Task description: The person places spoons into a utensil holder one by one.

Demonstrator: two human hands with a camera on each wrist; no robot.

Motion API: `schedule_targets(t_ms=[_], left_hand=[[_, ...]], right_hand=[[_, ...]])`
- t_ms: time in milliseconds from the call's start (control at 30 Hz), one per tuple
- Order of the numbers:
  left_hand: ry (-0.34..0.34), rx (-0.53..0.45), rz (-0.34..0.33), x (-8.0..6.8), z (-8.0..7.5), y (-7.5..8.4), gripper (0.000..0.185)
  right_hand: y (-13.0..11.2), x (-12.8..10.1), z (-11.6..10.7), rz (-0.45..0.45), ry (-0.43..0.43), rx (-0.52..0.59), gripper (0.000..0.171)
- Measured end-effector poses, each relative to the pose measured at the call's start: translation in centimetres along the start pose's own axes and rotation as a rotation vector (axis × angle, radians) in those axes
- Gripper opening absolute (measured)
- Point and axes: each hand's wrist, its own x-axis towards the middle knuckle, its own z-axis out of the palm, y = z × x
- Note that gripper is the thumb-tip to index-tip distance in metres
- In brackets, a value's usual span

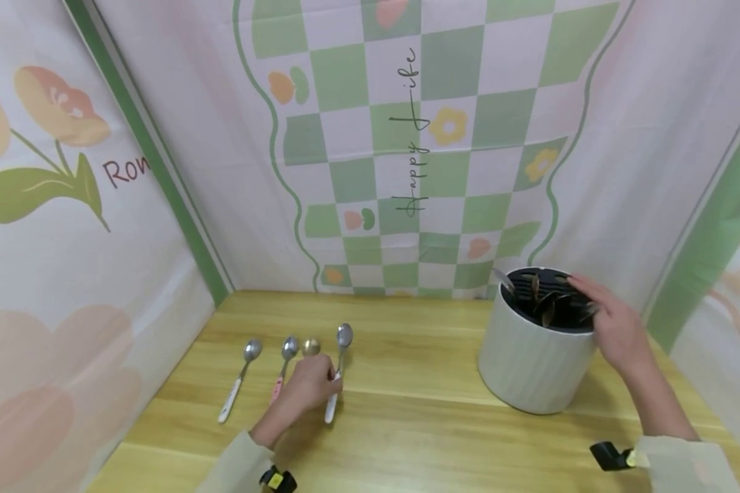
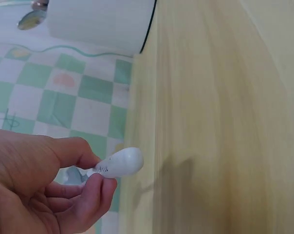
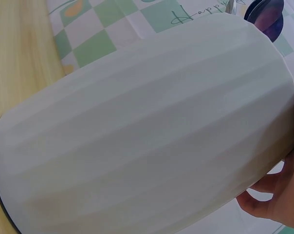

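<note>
My left hand (image 1: 308,389) rests on the wooden table (image 1: 419,424) among a row of spoons. Its thumb and fingers pinch the handle of a white-handled spoon (image 2: 121,163), apparently the rightmost one (image 1: 339,363) in the head view. A gold-bowled spoon (image 1: 311,346) runs under that hand. To the left lie a pink-handled spoon (image 1: 284,366) and another white-handled spoon (image 1: 240,380). My right hand (image 1: 613,325) grips the right rim of a white ribbed utensil holder (image 1: 530,359), fingers over its black slotted top and palm against the wall (image 3: 147,131). Several spoons (image 1: 545,305) stand in it.
Patterned cloth walls close in the table on the left, back and right. The holder stands at the back right, near the right wall. Bare wood lies between the spoon row and the holder, and along the front edge.
</note>
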Motion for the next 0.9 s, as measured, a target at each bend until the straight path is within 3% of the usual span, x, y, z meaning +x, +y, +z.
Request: schedule_targets(t_ms=[900], left_hand=[[0.069,-0.126,0.242,0.6,1.0,6.6,0.007]], right_hand=[[0.2,0.0,0.1,-0.019,0.016,-0.01,0.056]])
